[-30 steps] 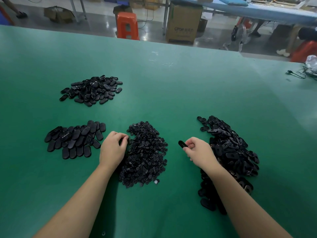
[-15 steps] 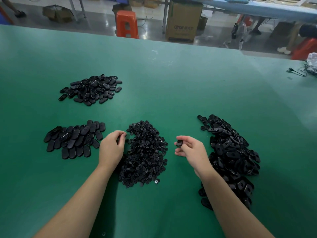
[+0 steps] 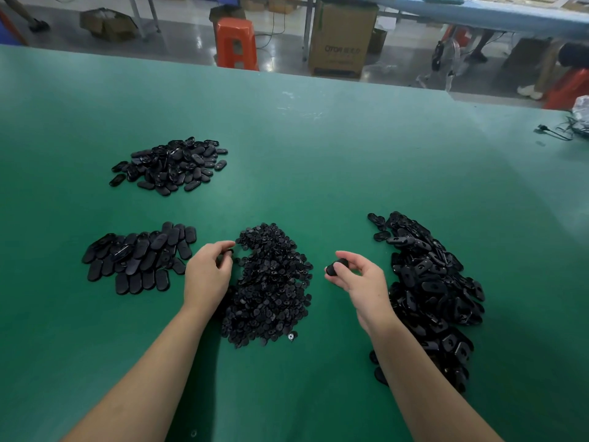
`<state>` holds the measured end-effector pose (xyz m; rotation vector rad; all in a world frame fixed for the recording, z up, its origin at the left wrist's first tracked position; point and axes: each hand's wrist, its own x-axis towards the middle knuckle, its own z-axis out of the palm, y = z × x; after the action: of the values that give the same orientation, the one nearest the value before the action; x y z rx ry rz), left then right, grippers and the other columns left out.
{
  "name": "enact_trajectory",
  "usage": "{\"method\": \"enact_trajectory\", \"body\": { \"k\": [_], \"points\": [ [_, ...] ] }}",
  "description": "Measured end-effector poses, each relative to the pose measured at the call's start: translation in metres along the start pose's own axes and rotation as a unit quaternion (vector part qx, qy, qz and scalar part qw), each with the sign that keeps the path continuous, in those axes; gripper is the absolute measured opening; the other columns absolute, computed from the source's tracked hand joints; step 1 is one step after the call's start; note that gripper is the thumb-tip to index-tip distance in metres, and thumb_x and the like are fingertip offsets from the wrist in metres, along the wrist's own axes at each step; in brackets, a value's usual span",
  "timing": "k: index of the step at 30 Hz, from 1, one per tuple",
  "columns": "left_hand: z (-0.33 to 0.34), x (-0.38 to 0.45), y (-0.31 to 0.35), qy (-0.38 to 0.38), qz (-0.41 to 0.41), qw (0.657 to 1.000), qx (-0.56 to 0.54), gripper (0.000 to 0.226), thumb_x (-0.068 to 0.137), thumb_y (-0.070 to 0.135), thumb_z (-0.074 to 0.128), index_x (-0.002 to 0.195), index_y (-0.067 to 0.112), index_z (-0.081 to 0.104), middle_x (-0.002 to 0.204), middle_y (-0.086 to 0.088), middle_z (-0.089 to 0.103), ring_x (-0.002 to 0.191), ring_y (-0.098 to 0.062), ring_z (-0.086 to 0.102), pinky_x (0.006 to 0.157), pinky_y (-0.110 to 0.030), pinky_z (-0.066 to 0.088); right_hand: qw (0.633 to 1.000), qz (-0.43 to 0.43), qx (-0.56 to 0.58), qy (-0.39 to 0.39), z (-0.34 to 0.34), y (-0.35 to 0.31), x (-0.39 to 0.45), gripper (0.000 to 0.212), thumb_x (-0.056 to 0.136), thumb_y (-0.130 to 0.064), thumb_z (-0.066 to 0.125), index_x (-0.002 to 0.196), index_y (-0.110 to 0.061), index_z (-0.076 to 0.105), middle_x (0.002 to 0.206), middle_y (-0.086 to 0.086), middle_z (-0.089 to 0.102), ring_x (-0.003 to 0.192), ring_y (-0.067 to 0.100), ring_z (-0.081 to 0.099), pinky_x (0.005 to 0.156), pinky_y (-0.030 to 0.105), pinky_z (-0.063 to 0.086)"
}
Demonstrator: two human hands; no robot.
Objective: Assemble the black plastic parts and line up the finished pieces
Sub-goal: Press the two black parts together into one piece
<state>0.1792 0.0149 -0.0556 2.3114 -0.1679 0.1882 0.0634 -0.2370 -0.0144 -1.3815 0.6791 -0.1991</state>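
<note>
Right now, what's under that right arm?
Under the right arm lies part of the big pile of oval black shells on the green table. The pieces directly beneath it are hidden.

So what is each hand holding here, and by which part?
Right hand pinches a black oval part by its near end. Left hand pinches something small; unclear what.

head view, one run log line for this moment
left hand: picking at small parts pile | right hand: holds oval piece | finished rows: left
</note>
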Motion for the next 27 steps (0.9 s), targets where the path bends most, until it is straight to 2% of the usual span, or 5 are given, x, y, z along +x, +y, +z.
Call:
{"method": "enact_trajectory", "body": {
  "k": [6,11,15,20,27],
  "points": [
    [-0.001,0.0,0.001,-0.001,-0.001,1.0,-0.01,0.024,0.099,0.009,0.06,0.118,0.013,0.074,0.11,-0.001,0.072,0.082,-0.01,0.059,0.075,-0.025,0.048,1.0,0.012,-0.001,-0.015,-0.001,0.001,-0.001,0.033,0.096,0.0,0.065,0.128,-0.009,0.063,0.119,0.008,0.065,0.097,0.016,0.076,0.099,0.028,0.055],
    [-0.002,0.0,0.0,-0.001,-0.02,0.999,-0.026,0.018,0.097,0.014,0.062,0.107,0.022,0.075,0.087,0.008,0.069,0.051,-0.003,0.053,0.044,-0.012,0.036,0.995,-0.009,-0.098,-0.017,-0.002,0.003,-0.001,0.031,0.101,-0.014,0.062,0.131,-0.019,0.066,0.12,-0.003,0.07,0.101,0.006,0.07,0.085,0.016,0.05],
    [-0.002,-0.002,0.002,-0.006,-0.026,0.999,-0.04,0.015,0.096,0.016,0.064,0.097,0.029,0.071,0.072,0.015,0.065,0.05,-0.006,0.054,0.041,-0.017,0.039,0.994,-0.021,-0.11,-0.013,0.001,0.005,-0.001,0.032,0.102,-0.015,0.06,0.134,-0.021,0.065,0.123,-0.006,0.069,0.114,0.006,0.063,0.105,0.026,0.045],
    [-0.003,-0.002,0.003,-0.003,-0.037,0.998,-0.047,0.015,0.096,0.017,0.064,0.096,0.032,0.066,0.085,0.016,0.072,0.056,-0.012,0.061,0.051,-0.03,0.051,0.997,-0.019,-0.077,0.007,0.005,0.011,0.001,0.03,0.103,-0.014,0.058,0.132,-0.02,0.066,0.1,-0.005,0.071,0.076,0.004,0.063,0.085,0.021,0.052],
    [-0.003,-0.002,0.006,0.005,-0.051,0.997,-0.055,0.009,0.097,0.018,0.062,0.097,0.027,0.06,0.093,0.012,0.074,0.057,0.0,0.06,0.048,-0.013,0.039,0.999,-0.034,-0.007,0.029,0.011,0.022,-0.003,0.016,0.108,-0.01,0.044,0.108,-0.018,0.058,0.101,0.003,0.075,0.093,0.011,0.076,0.094,0.034,0.058]
  ]
}}
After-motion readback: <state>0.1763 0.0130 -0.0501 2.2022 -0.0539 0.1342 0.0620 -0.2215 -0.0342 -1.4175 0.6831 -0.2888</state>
